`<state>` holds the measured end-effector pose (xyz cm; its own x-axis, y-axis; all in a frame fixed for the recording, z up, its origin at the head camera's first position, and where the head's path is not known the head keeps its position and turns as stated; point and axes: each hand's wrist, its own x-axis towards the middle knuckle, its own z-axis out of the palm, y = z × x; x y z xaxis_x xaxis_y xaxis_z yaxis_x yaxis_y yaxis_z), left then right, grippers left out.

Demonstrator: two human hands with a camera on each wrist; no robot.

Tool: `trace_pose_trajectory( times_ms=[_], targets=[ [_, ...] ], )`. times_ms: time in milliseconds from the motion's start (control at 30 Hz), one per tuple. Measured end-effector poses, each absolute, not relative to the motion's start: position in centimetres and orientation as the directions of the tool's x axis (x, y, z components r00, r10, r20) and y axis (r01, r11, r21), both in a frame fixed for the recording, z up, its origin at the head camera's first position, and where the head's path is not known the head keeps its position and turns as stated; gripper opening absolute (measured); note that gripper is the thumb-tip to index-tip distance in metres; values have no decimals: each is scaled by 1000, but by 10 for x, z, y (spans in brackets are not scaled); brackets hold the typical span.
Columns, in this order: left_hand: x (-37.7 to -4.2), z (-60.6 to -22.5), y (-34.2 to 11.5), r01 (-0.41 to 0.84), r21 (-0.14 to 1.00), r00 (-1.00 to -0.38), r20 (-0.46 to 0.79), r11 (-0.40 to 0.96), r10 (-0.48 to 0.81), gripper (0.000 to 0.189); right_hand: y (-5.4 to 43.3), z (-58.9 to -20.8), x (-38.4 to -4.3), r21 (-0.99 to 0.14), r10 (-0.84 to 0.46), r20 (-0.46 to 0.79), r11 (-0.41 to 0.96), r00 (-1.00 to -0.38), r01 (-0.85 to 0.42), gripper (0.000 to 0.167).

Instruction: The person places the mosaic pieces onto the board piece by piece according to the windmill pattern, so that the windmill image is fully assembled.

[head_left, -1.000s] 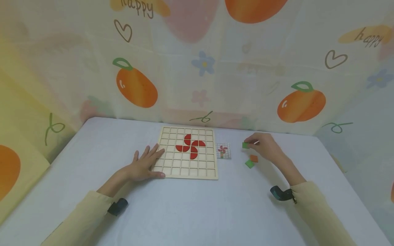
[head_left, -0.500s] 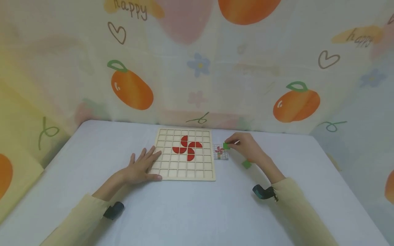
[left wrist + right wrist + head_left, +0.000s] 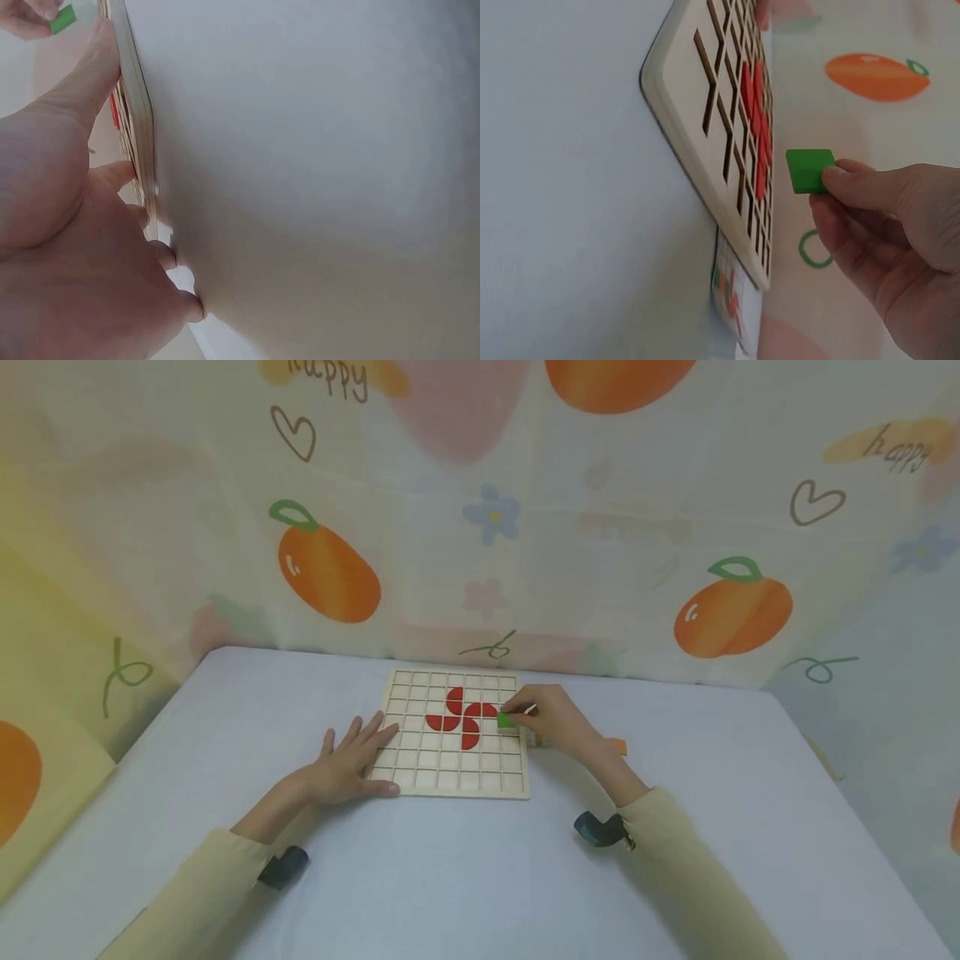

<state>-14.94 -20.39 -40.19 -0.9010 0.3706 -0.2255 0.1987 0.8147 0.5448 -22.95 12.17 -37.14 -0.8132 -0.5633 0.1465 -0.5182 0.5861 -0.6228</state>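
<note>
A wooden grid board [image 3: 450, 781] lies on the table with red quarter-circle tiles [image 3: 470, 734] set in a pinwheel at its middle. My left hand [image 3: 348, 766] rests at the board's left side, fingers spread, its thumb and index fingertips on the edge. Between thumb and fingers, my right hand [image 3: 551, 714] pinches a green square tile [image 3: 808, 170]. In the right wrist view that tile is held up clear of the board; in the head view it overlaps the board's right columns.
A small pattern card [image 3: 730, 289] lies by the board's right edge, mostly covered by the right hand in the head view. An orange tile [image 3: 619, 747] peeks out behind the right wrist. A fruit-print cloth [image 3: 585, 568] hangs behind the white table [image 3: 465, 877].
My right hand has carried the green tile left, from the loose tiles past the card to over the board's right side. The left hand stays at the board's edge.
</note>
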Motion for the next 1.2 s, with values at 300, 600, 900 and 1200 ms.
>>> trace_pose_trajectory(
  times_ms=[300, 600, 900, 1200],
  targets=[
    [-152, -401, -203, 195, 529, -896, -247, 826, 369, 100, 93, -376, -226, -636, -592, 176, 542, -786, -550, 13],
    [-151, -398, -202, 196, 526, -897, -244, 828, 368, 100, 65, -384, -222, -669, -634, 129, 512, -763, -539, 13],
    [-151, -399, -201, 196, 525, -895, -249, 828, 370, 100, 53, -393, -219, -650, -631, 150, 517, -761, -557, 11],
    [-150, -400, -204, 200, 530, -895, -243, 824, 374, 100, 48, -397, -217, -581, -595, 96, 618, -798, -530, 12]
  ],
)
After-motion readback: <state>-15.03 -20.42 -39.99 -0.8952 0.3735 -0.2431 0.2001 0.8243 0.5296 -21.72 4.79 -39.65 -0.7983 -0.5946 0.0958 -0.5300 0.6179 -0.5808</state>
